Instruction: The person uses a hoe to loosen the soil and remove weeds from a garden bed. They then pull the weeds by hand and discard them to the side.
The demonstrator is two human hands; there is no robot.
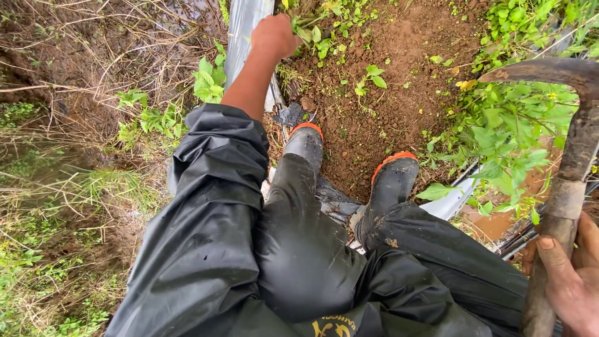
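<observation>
My left hand [273, 36] reaches forward over the soil bed and is closed around a clump of green weeds [304, 28] at the top of the view. My right hand [571, 281] at the lower right grips the worn wooden handle [564, 206] of a sickle, whose rusty curved blade [536, 70] arcs leftward over leafy plants. I wear dark rain trousers and jacket, and black rubber boots with orange toes [392, 181] standing on the brown soil.
A strip of grey plastic sheeting [244, 31] runs along the bed's left edge. Dry grass and wet mud lie to the left. Dense green weeds [508, 134] cover the right side. Bare brown soil [399, 93] with small seedlings lies ahead.
</observation>
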